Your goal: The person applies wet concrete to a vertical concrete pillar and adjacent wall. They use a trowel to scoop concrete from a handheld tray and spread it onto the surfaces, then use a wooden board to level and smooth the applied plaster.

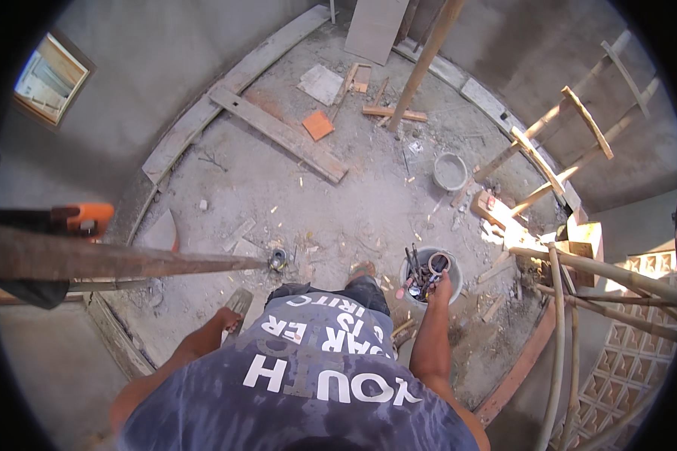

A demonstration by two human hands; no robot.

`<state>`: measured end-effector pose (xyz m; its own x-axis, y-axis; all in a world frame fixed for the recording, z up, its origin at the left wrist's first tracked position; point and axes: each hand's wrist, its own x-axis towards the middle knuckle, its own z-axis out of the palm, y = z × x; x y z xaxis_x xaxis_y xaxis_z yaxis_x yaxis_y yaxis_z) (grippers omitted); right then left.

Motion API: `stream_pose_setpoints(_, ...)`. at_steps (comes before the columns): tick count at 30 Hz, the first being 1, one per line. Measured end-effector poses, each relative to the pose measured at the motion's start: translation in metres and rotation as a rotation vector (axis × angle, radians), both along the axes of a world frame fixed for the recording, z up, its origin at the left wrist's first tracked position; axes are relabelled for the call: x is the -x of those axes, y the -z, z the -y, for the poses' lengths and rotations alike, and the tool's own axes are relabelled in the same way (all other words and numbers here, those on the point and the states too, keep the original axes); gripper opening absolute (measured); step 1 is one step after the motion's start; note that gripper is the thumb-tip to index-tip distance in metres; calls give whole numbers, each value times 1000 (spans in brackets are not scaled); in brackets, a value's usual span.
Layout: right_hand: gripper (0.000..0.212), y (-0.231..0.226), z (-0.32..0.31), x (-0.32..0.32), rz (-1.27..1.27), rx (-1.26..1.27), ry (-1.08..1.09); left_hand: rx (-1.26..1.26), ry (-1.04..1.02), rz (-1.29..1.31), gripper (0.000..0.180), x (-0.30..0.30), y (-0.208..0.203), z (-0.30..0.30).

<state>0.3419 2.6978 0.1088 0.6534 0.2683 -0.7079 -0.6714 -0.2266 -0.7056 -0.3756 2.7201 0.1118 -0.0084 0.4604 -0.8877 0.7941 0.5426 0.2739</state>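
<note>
reaching into round grey bucket, right hand beside slender tools

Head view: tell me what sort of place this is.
Likely a room under construction or renovation: a rough wooden ladder stands at one side, a loose plank lies on the dusty, debris-strewn floor, and there's a bucket of tools.
</note>
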Motion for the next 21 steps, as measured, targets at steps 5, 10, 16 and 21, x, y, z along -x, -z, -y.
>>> stream_pose_setpoints(5,24,-15,-132,-45,177,79,-236,-31,-44,69,32,-103,-23,-40)
stream_pose_setpoints(10,28,-30,-304,-57,80,86,-469,-354,400,-97,46,-154,49,-121)
stream_pose_setpoints(16,30,19,-433,-116,331,197,-766,-137,-32,-15,42,-249,36,-283)
stream_pose_setpoints(21,34,81,-552,-142,514,302,-1076,-62,-477,129,57,-284,-35,-393)
